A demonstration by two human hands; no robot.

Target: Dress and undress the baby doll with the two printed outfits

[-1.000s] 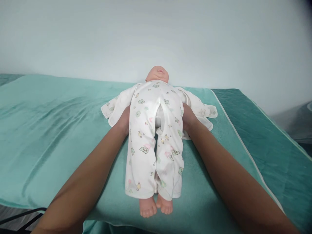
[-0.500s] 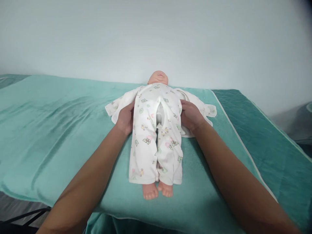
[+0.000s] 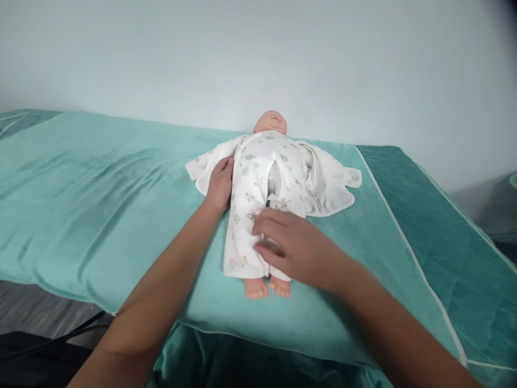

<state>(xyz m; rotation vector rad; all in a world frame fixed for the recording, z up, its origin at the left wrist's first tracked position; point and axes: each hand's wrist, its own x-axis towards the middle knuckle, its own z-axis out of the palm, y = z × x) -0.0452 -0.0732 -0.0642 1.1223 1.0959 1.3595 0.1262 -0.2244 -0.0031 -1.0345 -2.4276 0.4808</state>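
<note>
A baby doll (image 3: 270, 123) lies on its back, head toward the wall and bare feet toward me. White printed baby trousers (image 3: 246, 215) cover its legs and reach up over the torso, with a split at the crotch. A white baby jacket (image 3: 329, 186) is spread open beneath it, its sleeves out to both sides. At the doll's left side in my view, my left hand (image 3: 221, 186) rests against the trousers, its fingertips partly hidden. Over the trouser legs is my right hand (image 3: 297, 245), fingers curved and apart, nothing in them.
A light green cloth (image 3: 100, 215) covers the table, with folds on the left. Darker green cloth (image 3: 444, 231) lies to the right. Behind the table rises a white wall (image 3: 202, 59). Black straps or bars (image 3: 76, 334) show at the lower left.
My right hand has left the doll's right side and moved down and inward over the trouser legs. The left hand stays at the doll's side. The view has shifted slightly.
</note>
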